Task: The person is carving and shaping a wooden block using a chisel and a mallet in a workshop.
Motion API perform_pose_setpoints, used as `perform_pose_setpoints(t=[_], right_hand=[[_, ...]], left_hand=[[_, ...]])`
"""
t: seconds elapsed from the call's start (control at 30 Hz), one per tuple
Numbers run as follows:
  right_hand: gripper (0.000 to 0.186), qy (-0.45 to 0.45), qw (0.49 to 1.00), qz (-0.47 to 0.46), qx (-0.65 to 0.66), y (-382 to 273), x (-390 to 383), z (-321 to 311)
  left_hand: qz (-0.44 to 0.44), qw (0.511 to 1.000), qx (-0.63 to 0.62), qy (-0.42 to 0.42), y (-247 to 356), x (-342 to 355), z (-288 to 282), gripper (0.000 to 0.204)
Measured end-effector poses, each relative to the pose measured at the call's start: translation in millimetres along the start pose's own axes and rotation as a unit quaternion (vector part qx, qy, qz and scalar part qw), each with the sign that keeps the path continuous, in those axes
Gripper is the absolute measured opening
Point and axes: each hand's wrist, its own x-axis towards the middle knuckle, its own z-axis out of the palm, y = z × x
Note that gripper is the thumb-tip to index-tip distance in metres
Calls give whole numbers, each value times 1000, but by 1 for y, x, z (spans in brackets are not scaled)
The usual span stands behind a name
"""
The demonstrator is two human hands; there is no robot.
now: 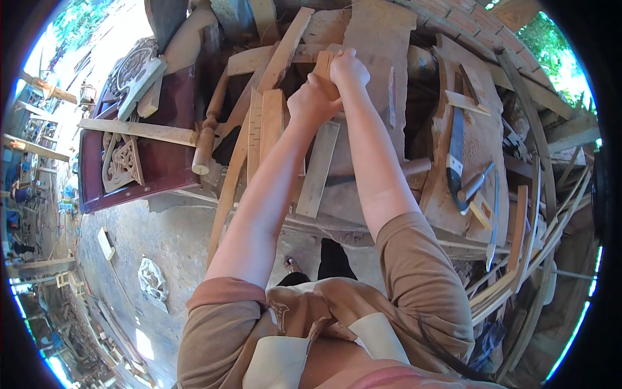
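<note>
Both my arms reach forward to the far side of the cluttered workbench [363, 162]. My left hand [313, 102] is closed round the near end of a light brown wooden block [325, 63]. My right hand [350, 69] grips the same block at its far right side, with its fingers curled. The hands nearly touch, and they cover much of the block. Below my left hand lie a pale wooden slat [319, 168] and a thicker wooden strip [272, 120]. A long board [285, 48] slants up behind it.
On the left, a dark red panel [172, 97] bears carved wooden pieces [123, 162]. A turned wooden spindle [210, 123] lies beside it. To the right are a handsaw [455, 146], a wooden-handled tool [474, 183] and bent wood strips [521, 227]. A plastic bag [153, 280] lies on the floor.
</note>
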Motion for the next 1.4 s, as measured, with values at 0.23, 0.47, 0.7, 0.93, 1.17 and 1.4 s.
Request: perform_pose_setpoints(t=[0.23,0.47,0.7,0.93,1.17,1.4], right_hand=[[34,1,1000,4,-8,2,2,3],[35,19,1000,11,14,-6,74,-1],[35,19,999,-3,29,-11,121,1],[36,29,999,12,26,2,78,-3],[36,31,999,33,20,28,-14,-11],[35,39,999,19,31,33,-59,-18]], left_hand=[[3,1000,4,-18,1,9,-3,82],[10,1000,16,-12,15,78,7,82],[4,999,36,26,22,126,19,81],[8,1000,2,-8,22,81,12,82],[31,999,-13,-32,16,-13,6,81],[53,998,16,8,4,-52,7,85]])
